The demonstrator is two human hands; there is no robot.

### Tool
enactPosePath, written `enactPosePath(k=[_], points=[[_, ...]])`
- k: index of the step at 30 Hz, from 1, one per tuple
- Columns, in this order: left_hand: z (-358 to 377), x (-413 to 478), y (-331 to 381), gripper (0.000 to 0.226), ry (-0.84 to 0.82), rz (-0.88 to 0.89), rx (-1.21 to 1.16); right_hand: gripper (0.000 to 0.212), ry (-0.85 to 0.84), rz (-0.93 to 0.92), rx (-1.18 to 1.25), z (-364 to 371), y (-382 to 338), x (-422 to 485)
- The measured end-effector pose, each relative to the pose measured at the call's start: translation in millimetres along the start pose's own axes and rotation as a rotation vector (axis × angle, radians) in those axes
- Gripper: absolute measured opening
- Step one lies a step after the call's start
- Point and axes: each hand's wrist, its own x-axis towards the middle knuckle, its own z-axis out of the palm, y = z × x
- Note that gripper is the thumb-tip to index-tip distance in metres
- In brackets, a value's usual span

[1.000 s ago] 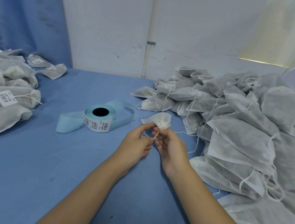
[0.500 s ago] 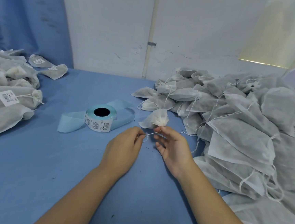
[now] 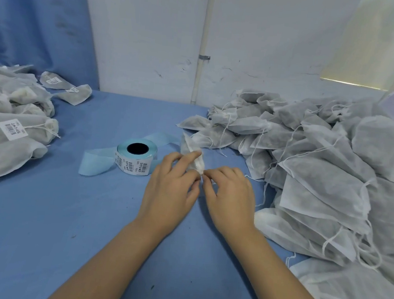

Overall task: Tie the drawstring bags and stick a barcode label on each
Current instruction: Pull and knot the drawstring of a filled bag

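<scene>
At frame centre the small white non-woven drawstring bag (image 3: 194, 159) slants from upper left to lower right, our left hand (image 3: 170, 192) gripping its body and our right hand (image 3: 231, 197) pinching its near end, both equally close.

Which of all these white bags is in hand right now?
The small white non-woven drawstring bag, pinched between the left hand and right hand beside the blue label roll. The rest lie untouched in the left heap and right heap.
</scene>
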Motion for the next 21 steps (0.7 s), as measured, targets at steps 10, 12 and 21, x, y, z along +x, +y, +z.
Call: enactPosePath(k=[10,12,21], points=[[0.9,2.2,4.2,0.017,-0.014,-0.173,-0.530,0.027,0.232,0.010,0.468,4.0,-3.9,-5.0],[0.1,3.0,6.8,0.017,0.015,-0.158,-0.569,0.029,0.256,0.063,0.588,3.8,-7.0,-5.5],[9.9,-0.2,21.7,0.017,-0.034,-0.089,-0.602,0.025,0.428,0.331,0.849,-0.3,-9.6,-2.2]])
